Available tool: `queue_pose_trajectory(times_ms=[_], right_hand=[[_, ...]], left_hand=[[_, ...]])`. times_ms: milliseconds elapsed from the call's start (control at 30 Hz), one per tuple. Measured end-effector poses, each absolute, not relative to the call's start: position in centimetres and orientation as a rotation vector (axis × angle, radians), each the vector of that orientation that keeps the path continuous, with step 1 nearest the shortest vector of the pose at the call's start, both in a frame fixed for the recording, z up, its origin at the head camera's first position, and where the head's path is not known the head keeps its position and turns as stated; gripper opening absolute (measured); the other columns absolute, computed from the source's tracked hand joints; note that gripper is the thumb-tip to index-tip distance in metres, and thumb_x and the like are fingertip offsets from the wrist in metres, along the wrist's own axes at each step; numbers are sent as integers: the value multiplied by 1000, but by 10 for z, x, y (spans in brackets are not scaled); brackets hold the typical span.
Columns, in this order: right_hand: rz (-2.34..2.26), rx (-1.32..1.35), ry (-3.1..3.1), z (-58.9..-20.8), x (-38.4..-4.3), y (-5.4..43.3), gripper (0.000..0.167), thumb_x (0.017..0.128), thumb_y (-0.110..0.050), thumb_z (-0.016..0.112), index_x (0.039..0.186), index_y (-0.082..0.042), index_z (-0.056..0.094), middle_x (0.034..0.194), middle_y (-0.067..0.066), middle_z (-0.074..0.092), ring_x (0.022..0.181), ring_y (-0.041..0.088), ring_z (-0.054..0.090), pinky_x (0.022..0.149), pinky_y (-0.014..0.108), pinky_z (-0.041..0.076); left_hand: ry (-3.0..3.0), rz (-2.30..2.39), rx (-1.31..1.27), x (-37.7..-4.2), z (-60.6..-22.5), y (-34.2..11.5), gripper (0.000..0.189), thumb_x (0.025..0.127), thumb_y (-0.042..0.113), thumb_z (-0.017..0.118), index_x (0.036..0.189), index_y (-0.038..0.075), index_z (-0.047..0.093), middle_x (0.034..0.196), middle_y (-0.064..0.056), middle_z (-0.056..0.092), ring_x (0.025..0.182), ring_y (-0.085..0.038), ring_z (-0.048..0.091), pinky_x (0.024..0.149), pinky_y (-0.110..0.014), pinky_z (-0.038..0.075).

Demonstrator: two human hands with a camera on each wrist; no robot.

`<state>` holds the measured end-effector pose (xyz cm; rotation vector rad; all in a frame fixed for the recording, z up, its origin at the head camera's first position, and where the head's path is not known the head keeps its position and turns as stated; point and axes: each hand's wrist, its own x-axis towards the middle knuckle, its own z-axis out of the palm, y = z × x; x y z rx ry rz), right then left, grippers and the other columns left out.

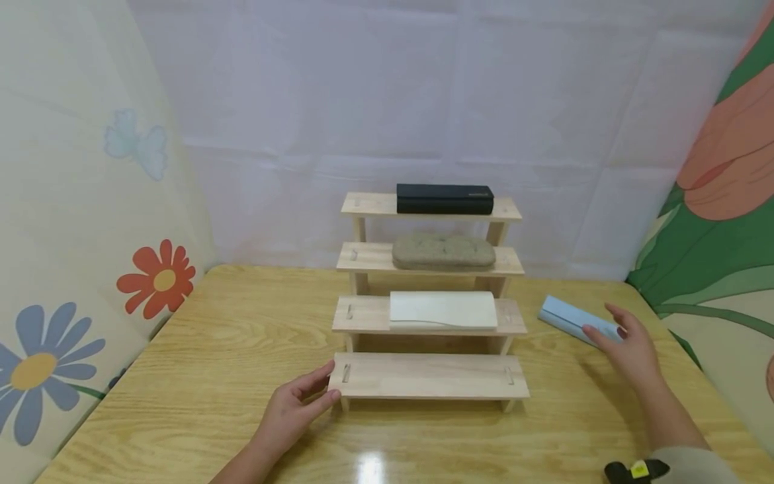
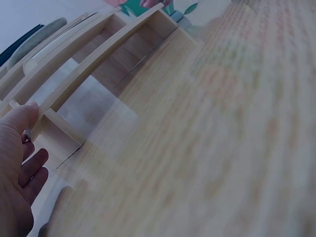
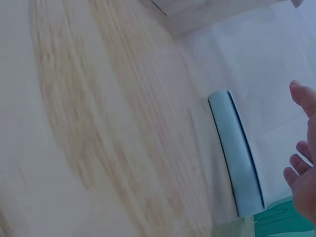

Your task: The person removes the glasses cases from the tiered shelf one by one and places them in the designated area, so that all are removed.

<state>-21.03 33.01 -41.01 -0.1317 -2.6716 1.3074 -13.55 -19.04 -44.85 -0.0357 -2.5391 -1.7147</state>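
A light wooden stepped stand rises in the middle of the table. My left hand pinches the left end of its lowest step between thumb and fingers. Beyond the stand's right side, a light blue glasses case lies on the table, its flap seam showing. My right hand is over the near end of that case, thumb and fingers spread; in the right wrist view a gap shows between the hand and the blue case. The right hand holds nothing.
A black glasses case sits on the top step, a grey-brown tufted case on the second and a white case on the third. The wood-grain table meets a white cloth behind and flower-printed panels at the sides.
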Motion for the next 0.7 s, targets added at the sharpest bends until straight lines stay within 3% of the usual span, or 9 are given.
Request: queue_pose_trajectory(times_ms=[233,433,500,567,633,700], right_hand=[[1348,-55,-2653,-398,-208,315,79,97,-38,62,154,0,22,157,31,23,140,52,25,111,65,28],[1328,22,-2645,-388,-206,301,75,96,-33,63,152,1,26,155,29,29,138,49,30,111,62,30],[1313,44,-2658,-384,-206,297,74,96,-33,64,152,1,27,155,28,30,139,48,31,113,55,33],[1330,65,-2661,-382,-206,293,74,96,-30,65,152,0,28,155,27,31,139,48,32,115,32,38],[1351,75,-2662,-379,-206,288,73,95,-29,66,151,-1,30,155,26,31,139,48,32,103,10,41],[1389,87,-2654,-376,-207,284,73,94,-26,68,151,-1,30,155,26,31,139,49,32,88,1,40]], left_hand=[[-2542,-1710,-31,-136,-448,-190,49,84,15,77,129,2,62,133,-13,61,114,-22,64,93,-30,56],[-2534,-1720,-35,-136,-449,-190,49,84,15,77,129,2,62,134,-14,61,117,-30,64,93,-31,56],[-2533,-1723,-36,-135,-449,-190,49,84,15,77,129,2,62,134,-14,61,117,-33,63,93,-32,56],[-2531,-1728,-35,-135,-448,-190,49,84,15,77,129,2,62,134,-14,61,118,-33,63,93,-32,56],[-2533,-1727,-34,-136,-448,-190,49,84,15,77,129,2,62,134,-14,61,117,-33,63,93,-32,56],[-2536,-1726,-32,-136,-447,-190,49,84,15,77,129,2,62,133,-15,61,117,-33,63,92,-31,57]])
